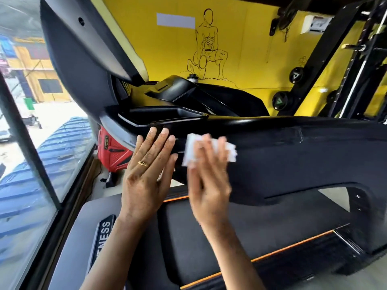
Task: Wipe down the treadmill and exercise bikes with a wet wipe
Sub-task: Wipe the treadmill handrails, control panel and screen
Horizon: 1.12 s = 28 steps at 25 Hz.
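I'm wiping the treadmill panel [293, 160]. My right hand [207, 176] presses the wet wipe [228, 151] flat on it, fingers straight. My left hand [146, 170] lies spread flat just beside. Next, I judge, an even-pressure sweep along the panel.

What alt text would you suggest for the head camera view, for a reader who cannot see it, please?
A person's right hand presses a white wet wipe against the black treadmill console, while the left hand, wearing a gold ring, rests flat beside it. Behind are a yellow wall with a figure drawing and, at left, a window.
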Available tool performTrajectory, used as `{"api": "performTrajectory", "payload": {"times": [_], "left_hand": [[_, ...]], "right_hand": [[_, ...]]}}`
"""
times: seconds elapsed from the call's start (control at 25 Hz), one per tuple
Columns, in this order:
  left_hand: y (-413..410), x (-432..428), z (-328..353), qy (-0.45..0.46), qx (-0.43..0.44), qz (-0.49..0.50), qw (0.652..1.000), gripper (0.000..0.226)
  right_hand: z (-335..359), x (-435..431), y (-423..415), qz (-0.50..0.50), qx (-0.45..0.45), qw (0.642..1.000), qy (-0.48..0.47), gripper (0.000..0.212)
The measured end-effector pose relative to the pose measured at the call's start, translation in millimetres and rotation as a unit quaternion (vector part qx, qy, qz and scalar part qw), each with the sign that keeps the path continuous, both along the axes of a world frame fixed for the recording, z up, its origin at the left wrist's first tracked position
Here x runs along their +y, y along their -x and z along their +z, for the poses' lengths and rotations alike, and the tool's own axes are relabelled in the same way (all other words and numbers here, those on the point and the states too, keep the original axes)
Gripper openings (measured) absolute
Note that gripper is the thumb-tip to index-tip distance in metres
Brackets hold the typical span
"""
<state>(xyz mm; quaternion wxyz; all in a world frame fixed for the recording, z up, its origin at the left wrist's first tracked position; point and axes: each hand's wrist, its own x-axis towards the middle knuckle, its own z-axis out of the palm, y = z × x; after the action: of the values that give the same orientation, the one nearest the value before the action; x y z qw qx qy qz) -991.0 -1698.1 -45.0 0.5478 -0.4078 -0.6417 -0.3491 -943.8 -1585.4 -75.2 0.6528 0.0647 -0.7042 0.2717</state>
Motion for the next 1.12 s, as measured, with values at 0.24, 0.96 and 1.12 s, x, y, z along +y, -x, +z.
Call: {"api": "performTrajectory", "payload": {"times": [0.24, 0.96, 1.12], "left_hand": [[7, -15, -8, 0.014, 0.043, -0.024, 0.999, 0.024], [75, -77, -10, -0.065, -0.240, -0.154, 0.956, 0.043], [73, -77, -16, -0.051, -0.204, -0.157, 0.965, 0.041]], "right_hand": [[-21, 40, 1, -0.080, 0.042, 0.977, 0.194, 0.039], [58, -99, 43, -0.270, -0.179, 0.898, -0.299, 0.041], [31, -55, -9, -0.227, -0.073, 0.962, -0.132, 0.031]]}}
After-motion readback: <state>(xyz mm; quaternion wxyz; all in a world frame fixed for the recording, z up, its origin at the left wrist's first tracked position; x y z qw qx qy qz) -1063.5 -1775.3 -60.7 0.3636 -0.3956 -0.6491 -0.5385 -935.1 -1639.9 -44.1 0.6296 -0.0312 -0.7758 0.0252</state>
